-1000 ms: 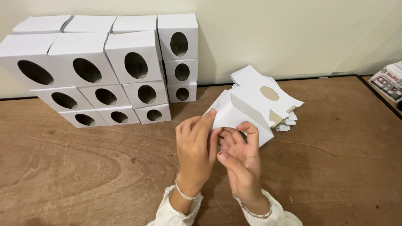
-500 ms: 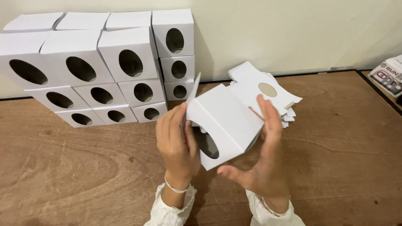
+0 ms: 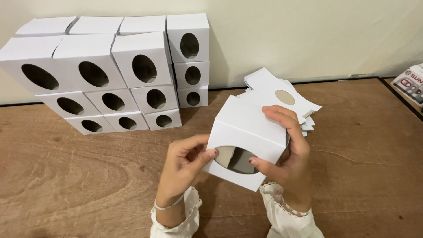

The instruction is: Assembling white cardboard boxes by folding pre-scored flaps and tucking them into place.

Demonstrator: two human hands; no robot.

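Left hand (image 3: pixel 183 158) and right hand (image 3: pixel 286 152) gripping a white box (image 3: pixel 246 132) with oval cutout above the table (image 3: pixel 66 176), flat blanks pile (image 3: pixel 282 90) just behind, stacked boxes (image 3: pixel 110 75) against wall left, bare wood at left and right, printed packet (image 3: pixel 412 83) cut off by right frame edge

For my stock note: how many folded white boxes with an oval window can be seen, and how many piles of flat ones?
Stacked boxes: 12
Held box: 1
Pile of flat blanks: 1
Total: 14
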